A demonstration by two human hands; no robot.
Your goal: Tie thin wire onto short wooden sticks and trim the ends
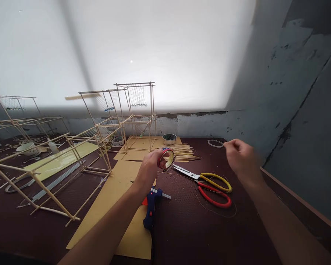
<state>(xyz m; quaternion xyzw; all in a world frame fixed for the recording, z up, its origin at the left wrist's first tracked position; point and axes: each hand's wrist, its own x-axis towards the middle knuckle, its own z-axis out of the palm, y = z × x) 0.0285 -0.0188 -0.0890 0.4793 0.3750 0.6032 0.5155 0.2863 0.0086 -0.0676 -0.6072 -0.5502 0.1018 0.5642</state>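
Note:
My left hand is closed around a small ring-shaped roll, with red and blue on its rim and a yellowish inner side; whether it carries tape or thread I cannot tell. To the right, my right hand is raised with thumb and fingers pinched; anything between them is too fine to make out. Scissors with one yellow and one red handle lie between my hands, and a thin thread loops around them. Beneath my left hand a blue glue gun rests beside a tan board.
Stick frames with hanging glass beads stand to the left and back. Loose sticks, a round tin and a clear ring lie toward the wall. Farther left are a white bowl and a small bottle.

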